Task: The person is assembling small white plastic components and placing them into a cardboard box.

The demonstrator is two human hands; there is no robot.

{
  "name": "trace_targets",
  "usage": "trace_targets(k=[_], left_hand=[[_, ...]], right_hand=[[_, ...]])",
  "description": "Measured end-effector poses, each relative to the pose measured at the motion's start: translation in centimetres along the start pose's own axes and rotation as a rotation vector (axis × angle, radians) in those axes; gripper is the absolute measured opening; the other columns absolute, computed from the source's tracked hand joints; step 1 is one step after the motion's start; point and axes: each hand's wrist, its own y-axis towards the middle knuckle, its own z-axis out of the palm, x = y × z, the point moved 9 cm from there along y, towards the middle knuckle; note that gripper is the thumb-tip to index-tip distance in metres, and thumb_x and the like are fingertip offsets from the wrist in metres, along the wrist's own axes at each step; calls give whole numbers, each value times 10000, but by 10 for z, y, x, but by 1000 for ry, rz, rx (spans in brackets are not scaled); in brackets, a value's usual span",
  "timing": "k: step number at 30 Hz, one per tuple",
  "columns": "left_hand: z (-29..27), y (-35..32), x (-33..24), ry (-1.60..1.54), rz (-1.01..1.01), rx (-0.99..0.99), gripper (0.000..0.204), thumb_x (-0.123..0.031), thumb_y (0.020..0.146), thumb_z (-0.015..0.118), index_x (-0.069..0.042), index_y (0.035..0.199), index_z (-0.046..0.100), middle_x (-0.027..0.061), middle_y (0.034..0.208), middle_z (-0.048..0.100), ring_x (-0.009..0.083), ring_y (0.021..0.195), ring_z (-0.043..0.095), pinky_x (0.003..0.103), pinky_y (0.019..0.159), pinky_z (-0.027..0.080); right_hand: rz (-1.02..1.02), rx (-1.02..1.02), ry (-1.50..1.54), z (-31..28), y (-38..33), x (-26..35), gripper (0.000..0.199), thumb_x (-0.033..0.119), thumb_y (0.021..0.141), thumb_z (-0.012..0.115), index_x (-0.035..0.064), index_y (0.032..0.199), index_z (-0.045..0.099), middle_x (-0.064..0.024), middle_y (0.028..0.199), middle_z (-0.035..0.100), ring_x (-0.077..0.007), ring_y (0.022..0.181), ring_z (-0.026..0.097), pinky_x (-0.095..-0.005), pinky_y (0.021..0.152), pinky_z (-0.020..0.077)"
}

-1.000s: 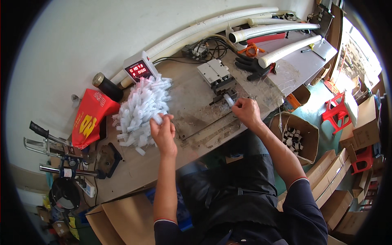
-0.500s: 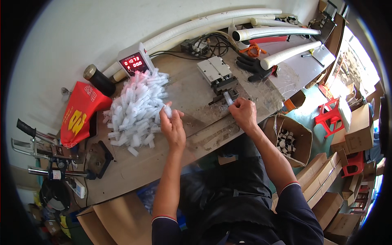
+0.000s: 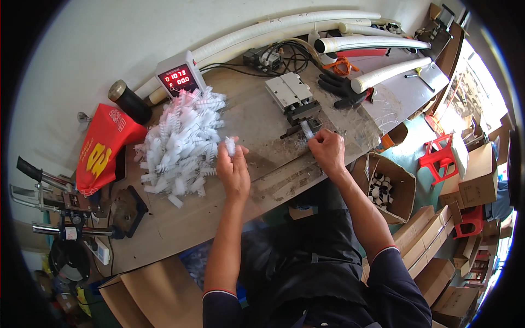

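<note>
My left hand is closed on a small white bristle brush, which sticks up between thumb and fingers beside the pile. My right hand pinches the near end of another white bristle brush. Its far end reaches the dark metal jaws of a small clamp-like machine with a pale grey housing. Loose bristle clippings lie below the jaws. To the left of my left hand, many similar white brushes are heaped on the workbench.
Behind the heap stands a counter box with a lit red display. A black bottle and red bag are at the left. Beyond the machine lie a black glove and white tubes. A carton sits right of the bench.
The brush in my left hand has tipped more upright, and that hand has turned slightly away from the heap. My right hand stays almost in place at the machine.
</note>
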Motion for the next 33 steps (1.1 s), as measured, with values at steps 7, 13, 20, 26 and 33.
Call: trace_targets(k=[7, 13, 20, 26, 33], left_hand=[[-1, 1, 2, 137, 88, -2, 190, -174, 1065, 561, -38, 1176, 634, 27, 889, 677, 76, 681, 532, 256, 627, 434], [0, 2, 2, 192, 151, -6, 170, -151, 1062, 560, -35, 1166, 629, 11, 891, 670, 52, 632, 490, 236, 579, 406], [12, -1, -19, 409, 165, 12, 177, -192, 999, 662, -35, 1079, 676, 72, 926, 713, 169, 822, 663, 336, 772, 527], [67, -6, -40, 506, 235, 140, 235, -239, 918, 742, -59, 1056, 679, 115, 951, 702, 288, 861, 689, 405, 770, 536], [119, -9, -48, 671, 489, 273, 280, -206, 889, 755, -114, 1102, 600, 110, 1038, 644, 369, 900, 673, 471, 728, 539]], right_hand=[[28, 6, 14, 0, 2, 2, 193, 213, 742, 683, 29, 784, 720, -189, 757, 705, -364, 764, 706, -446, 730, 544], [2, -21, -24, 1, 5, 8, 223, 267, 768, 689, 51, 809, 722, -188, 767, 710, -389, 795, 704, -478, 761, 546], [-59, -77, 109, -2, -14, 0, 216, 264, 836, 707, 49, 829, 713, -166, 763, 713, -361, 758, 709, -443, 721, 549], [-76, -126, 283, -3, -16, -8, 207, 193, 867, 761, 0, 843, 689, -65, 661, 648, -100, 622, 578, -310, 611, 483], [-83, -131, 312, -5, -16, -5, 196, 179, 868, 762, -4, 846, 694, -69, 669, 659, -89, 635, 592, -298, 615, 491]])
